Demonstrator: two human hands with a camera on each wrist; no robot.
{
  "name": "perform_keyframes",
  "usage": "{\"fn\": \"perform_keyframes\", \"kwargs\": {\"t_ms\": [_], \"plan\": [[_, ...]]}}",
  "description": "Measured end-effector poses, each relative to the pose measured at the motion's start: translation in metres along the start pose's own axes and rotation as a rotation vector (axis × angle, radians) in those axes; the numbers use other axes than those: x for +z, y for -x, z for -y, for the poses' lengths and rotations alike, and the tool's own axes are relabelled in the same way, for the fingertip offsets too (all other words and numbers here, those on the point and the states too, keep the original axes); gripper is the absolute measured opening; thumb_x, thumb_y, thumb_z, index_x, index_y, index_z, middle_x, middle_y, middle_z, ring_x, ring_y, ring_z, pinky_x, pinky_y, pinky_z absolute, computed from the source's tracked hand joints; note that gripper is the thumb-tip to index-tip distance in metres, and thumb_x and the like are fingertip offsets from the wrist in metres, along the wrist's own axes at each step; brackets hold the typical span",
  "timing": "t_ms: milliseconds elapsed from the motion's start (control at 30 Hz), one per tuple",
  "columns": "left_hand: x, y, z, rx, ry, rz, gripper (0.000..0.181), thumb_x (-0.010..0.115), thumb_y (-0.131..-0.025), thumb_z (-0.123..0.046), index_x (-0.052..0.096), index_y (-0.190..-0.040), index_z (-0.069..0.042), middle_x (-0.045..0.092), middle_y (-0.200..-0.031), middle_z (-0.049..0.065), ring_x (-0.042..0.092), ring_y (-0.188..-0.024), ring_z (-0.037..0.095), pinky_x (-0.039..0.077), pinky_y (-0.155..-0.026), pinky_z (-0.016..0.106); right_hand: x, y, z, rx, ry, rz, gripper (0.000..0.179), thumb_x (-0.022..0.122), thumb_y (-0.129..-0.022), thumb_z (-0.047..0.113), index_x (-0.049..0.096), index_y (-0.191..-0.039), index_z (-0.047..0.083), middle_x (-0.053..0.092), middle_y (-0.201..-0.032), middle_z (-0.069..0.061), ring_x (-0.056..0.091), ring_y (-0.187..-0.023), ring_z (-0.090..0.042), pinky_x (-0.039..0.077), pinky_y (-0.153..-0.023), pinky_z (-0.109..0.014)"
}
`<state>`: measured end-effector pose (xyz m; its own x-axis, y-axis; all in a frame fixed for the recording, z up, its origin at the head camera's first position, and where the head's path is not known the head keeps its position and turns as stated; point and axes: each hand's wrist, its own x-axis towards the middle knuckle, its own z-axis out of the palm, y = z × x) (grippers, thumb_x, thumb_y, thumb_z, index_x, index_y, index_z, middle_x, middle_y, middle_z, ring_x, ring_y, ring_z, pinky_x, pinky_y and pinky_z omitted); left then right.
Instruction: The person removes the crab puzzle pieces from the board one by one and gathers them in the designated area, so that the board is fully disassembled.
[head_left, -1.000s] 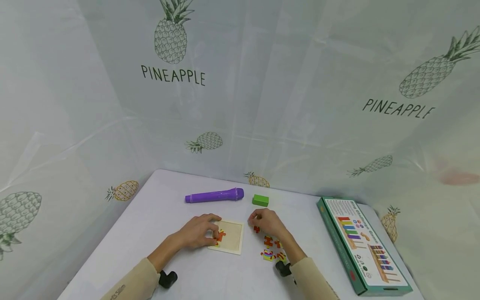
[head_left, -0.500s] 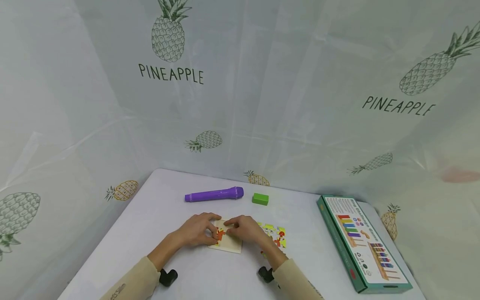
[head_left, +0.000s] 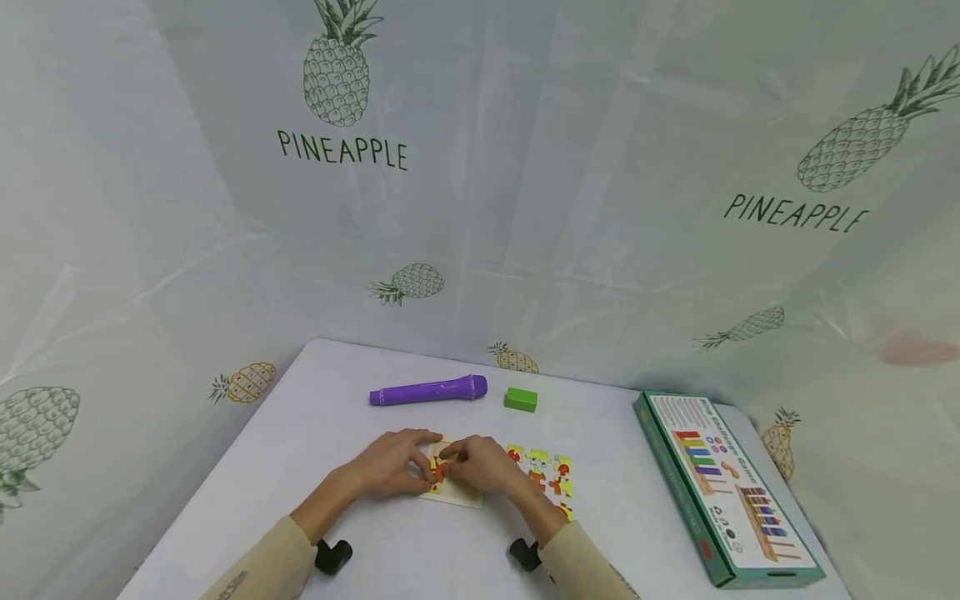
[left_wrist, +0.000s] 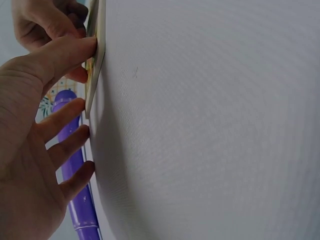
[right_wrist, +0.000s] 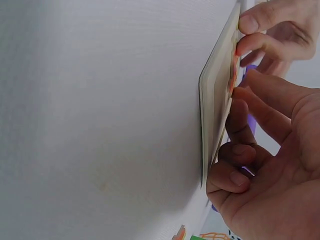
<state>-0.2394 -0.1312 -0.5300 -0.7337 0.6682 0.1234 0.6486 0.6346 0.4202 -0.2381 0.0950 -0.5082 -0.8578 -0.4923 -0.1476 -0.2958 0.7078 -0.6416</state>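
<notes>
A shallow square puzzle tray [head_left: 457, 497] of pale wood lies between the hands, with orange-and-yellow puzzle pieces [head_left: 438, 472] along its left side. My left hand [head_left: 386, 464] steadies the tray's left side; its thumb touches the rim and its index fingertip rests on the pieces, while the other fingers [left_wrist: 67, 146] are spread out fairly straight. Over the tray, my right hand [head_left: 489, 467] pinches an orange puzzle piece [right_wrist: 232, 82] between thumb and index finger, its remaining fingers curled. Most of that piece is hidden. Several loose puzzle pieces [head_left: 561, 485] lie right of the tray, partly behind the right forearm.
Behind the tray lie a purple toy microphone [head_left: 427, 391] and a green block [head_left: 521, 400]. A green-and-white game box [head_left: 731, 492] occupies the right side of the white table [head_left: 420, 567]. A pineapple-print sheet [head_left: 570, 208] hangs behind.
My right hand has moved left from the loose pieces to the tray and lowered its piece beside the pieces there. My left hand has stayed at the tray's left side.
</notes>
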Motion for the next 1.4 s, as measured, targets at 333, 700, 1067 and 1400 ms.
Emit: {"fn": "perform_keyframes", "kwargs": {"t_ms": [333,700,1067,1400], "plan": [[-0.0025,0.0012,-0.0017,-0.019,0.005,0.014,0.003,0.08,-0.081,-0.04,0.08,-0.084,-0.038,0.056,-0.145,0.003,0.05,-0.135,0.03,0.042,-0.105,0.058,-0.0001,-0.0012,-0.0001,-0.02,-0.012,-0.016,0.024,0.069,-0.092,0.018,0.076,-0.114,0.012,0.065,-0.085,0.008,0.052,-0.074,-0.008,0.043,-0.066,-0.024],[-0.0044,0.0016,-0.0046,-0.021,0.001,0.014,0.003,0.081,-0.081,-0.038,0.081,-0.084,-0.037,0.057,-0.144,0.003,0.051,-0.134,0.03,0.043,-0.104,0.058,0.0003,-0.0038,0.0001,-0.006,-0.03,-0.074,0.014,0.069,-0.092,0.019,0.077,-0.103,0.018,0.062,-0.086,0.01,0.054,-0.083,-0.01,0.045,-0.076,-0.029],[-0.0065,0.0023,-0.0086,-0.003,-0.003,0.0,0.004,0.08,-0.082,-0.034,0.082,-0.085,-0.035,0.057,-0.143,0.006,0.052,-0.132,0.032,0.044,-0.102,0.059,0.0035,-0.0075,-0.001,-0.034,-0.102,-0.074,0.003,0.07,-0.093,0.017,0.073,-0.094,0.017,0.064,-0.081,0.01,0.056,-0.075,-0.007,0.045,-0.068,-0.024],[-0.005,0.0019,-0.0062,-0.009,-0.002,0.004,0.004,0.078,-0.083,-0.038,0.081,-0.083,-0.036,0.057,-0.144,0.005,0.051,-0.134,0.032,0.043,-0.103,0.059,0.0001,-0.0032,-0.0025,-0.034,-0.123,-0.108,0.004,0.069,-0.094,0.018,0.071,-0.092,0.016,0.064,-0.08,0.009,0.057,-0.073,-0.007,0.046,-0.064,-0.023]]}}
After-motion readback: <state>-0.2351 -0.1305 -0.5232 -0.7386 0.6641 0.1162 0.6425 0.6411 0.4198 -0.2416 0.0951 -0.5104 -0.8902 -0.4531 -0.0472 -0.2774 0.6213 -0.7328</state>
